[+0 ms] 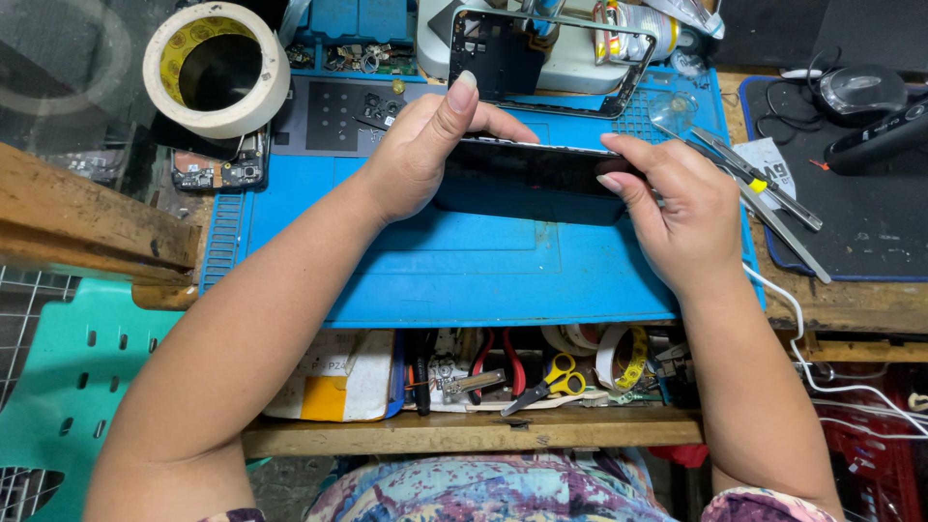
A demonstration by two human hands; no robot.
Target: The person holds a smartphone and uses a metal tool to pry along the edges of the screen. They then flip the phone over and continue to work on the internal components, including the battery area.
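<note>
Black phone: held on edge over the blue mat.
Left hand: fingers pinching its left end.
Right hand: fingers pinching its right end.

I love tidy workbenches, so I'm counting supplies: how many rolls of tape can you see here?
2 for sure. A big cream-coloured roll of masking tape lies at the bench's top left; a narrower yellow-cored tape roll sits in the open drawer beside the yellow-handled scissors. More may be hidden there.
</note>
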